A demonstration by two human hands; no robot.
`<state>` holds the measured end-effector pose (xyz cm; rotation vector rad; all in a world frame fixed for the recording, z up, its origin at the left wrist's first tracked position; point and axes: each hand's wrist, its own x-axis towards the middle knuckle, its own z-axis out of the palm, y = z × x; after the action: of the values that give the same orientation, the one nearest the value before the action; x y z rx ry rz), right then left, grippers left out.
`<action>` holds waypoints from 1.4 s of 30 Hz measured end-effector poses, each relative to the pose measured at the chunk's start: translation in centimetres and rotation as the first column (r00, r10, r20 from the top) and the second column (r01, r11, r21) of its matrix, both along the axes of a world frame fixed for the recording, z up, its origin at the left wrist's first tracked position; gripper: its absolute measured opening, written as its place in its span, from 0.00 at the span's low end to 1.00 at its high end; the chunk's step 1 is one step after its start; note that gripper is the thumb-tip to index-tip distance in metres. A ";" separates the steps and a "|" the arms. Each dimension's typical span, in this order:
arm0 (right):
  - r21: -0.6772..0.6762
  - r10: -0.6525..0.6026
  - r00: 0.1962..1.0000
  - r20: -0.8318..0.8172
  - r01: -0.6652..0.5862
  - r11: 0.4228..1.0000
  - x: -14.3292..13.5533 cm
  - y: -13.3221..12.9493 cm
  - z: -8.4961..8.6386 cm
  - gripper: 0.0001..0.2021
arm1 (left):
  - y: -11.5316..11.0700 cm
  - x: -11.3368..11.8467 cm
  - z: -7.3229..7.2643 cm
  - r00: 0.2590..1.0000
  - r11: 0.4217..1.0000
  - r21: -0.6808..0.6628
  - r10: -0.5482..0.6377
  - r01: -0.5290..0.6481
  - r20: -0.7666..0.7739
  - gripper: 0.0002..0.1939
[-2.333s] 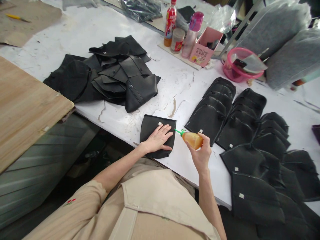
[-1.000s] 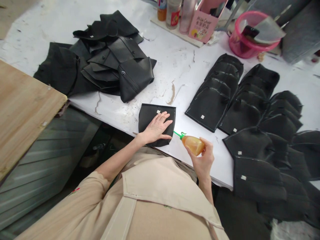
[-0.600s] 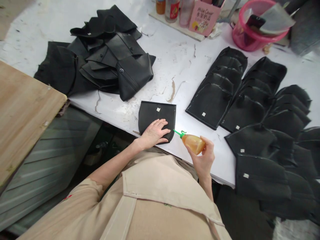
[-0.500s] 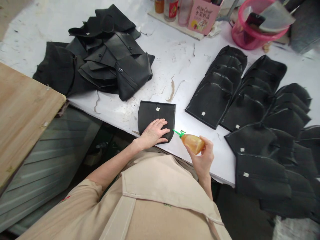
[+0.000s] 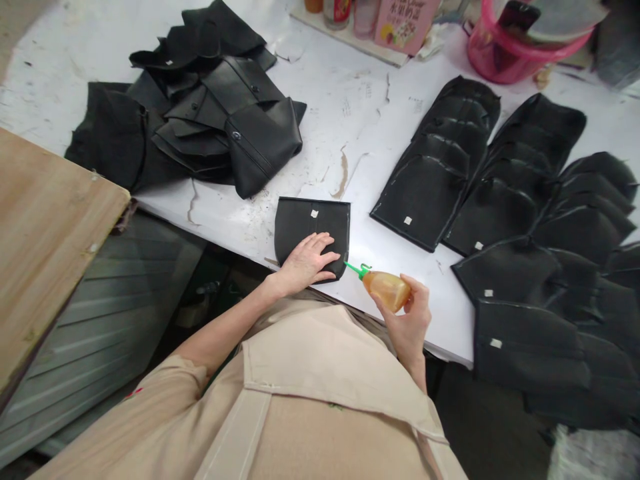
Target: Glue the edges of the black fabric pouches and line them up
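A black leather-like piece (image 5: 295, 227) with a small white tag lies flat near the table's front edge. My left hand (image 5: 306, 263) rests on it with fingers spread, pressing its lower right part. In my right hand (image 5: 407, 317) is a squeeze bottle (image 5: 386, 291) of amber liquid with a green nozzle. The bottle is tilted to the left, its tip at the piece's right edge near the lower corner. A thin shiny line shows along that edge.
Black pouches (image 5: 265, 143) are heaped at the left back. Overlapping rows of black pieces (image 5: 420, 193) cover the right side. A pink basket (image 5: 530, 57) and a pink box (image 5: 406, 25) stand at the back. A wooden board (image 5: 55, 227) is at the left.
The view has shifted slightly. The nozzle tip stays by the right edge of the black piece, a little nearer its lower corner. My left hand keeps its place on the piece.
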<state>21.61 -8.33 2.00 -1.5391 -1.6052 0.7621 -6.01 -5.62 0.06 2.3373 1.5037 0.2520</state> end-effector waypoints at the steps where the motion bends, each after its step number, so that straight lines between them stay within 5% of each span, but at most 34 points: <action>1: -0.015 -0.002 1.000 -0.003 0.002 1.000 0.1 -0.1 0.0 0.28 | 0.0 0.0 0.0 1.000 1.000 0.004 0.003 -0.003 0.001 0.20; 18: -0.238 -0.042 0.991 -0.131 0.010 0.971 1.5 -2.3 -0.9 0.31 | -0.2 0.2 0.0 1.000 0.999 -0.033 0.016 -0.016 0.002 0.20; 27: -0.298 -0.151 0.918 -0.366 0.038 0.954 0.8 -2.0 -2.9 0.32 | -0.1 -0.2 0.4 1.000 0.997 -0.076 -0.021 0.023 0.022 0.21; 42: -0.215 -0.049 0.958 -0.282 -0.013 0.976 2.3 -2.1 -3.6 0.32 | -0.1 -0.3 0.4 0.999 0.996 -0.093 -0.013 0.016 0.040 0.20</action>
<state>23.89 -10.45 -1.65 -1.5088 -1.3267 1.1250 -6.26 -5.77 0.50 2.2565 1.4478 0.2176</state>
